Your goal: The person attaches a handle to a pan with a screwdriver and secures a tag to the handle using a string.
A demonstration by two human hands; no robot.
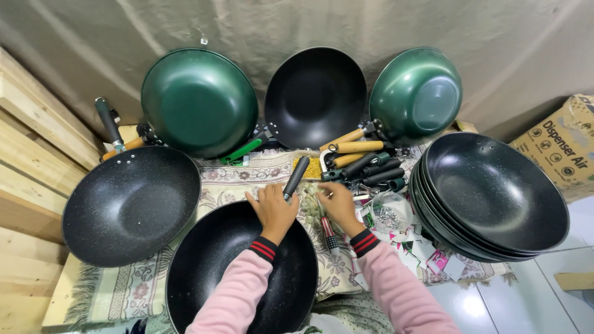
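The near wok (pixel 229 272), black and speckled, lies on the patterned cloth (pixel 241 179) right under the person's arms. Its black handle (pixel 296 178) juts from the far rim, up and away from the person. The left hand (pixel 274 209) rests on that far rim where the handle joins, fingers curled together at the joint; whether they actually clamp it cannot be told. The right hand (pixel 339 207) sits just right of the handle, fingers bent down over small parts on the cloth, and what they pinch, if anything, is hidden. A screwdriver (pixel 330 235) with a red and black grip lies just beside the right wrist.

Left of the near wok, touching its rim, a second black wok (pixel 127 207) lies open side up. Right of it stands a stack of black woks (pixel 495 192), with a bag of screws (pixel 387 216) and scattered small cards (pixel 427 250) between. Beyond the handle lies a heap of loose handles (pixel 362 162), wooden and black. Farther back, three woks lean against the drape: a green one (pixel 198 102), a black one (pixel 315 96), another green one (pixel 416 96). A cardboard box (pixel 566 145) sits far right.
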